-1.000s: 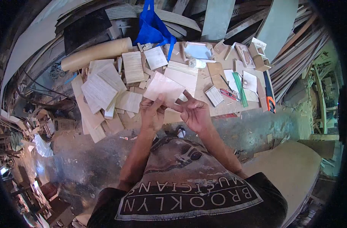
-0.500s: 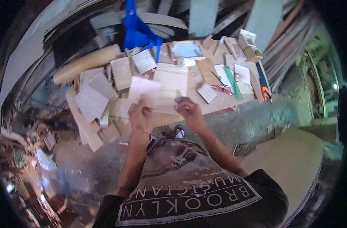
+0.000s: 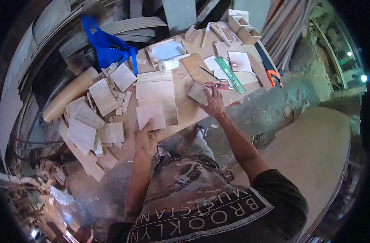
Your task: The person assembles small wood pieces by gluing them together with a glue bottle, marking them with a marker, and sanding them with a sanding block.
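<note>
My left hand (image 3: 145, 139) is closed on a thin, pale square wooden piece (image 3: 151, 114), thumb on top. It is held over the near end of a stack of flat wooden pieces (image 3: 154, 90). My right hand (image 3: 214, 104) has its fingers spread at the right end of a small rectangular block (image 3: 197, 93) with a dark edge. The fingertips overlap the block; a firm grip cannot be made out. Red-handled pliers or a similar tool (image 3: 219, 85) lie just beyond those fingers.
A green ruler (image 3: 230, 75) and an orange-handled saw (image 3: 274, 77) lie to the right. Loose wooden pieces (image 3: 85, 129) pile up at the left, beside a brown roll (image 3: 69, 95). A wooden tray (image 3: 168, 49), white bottle (image 3: 168, 65) and blue bag (image 3: 110, 48) are farther back.
My right hand has moved right to the small block, its fingers spreading. My left hand has lowered the pale square toward the stack. The camera view has shifted.
</note>
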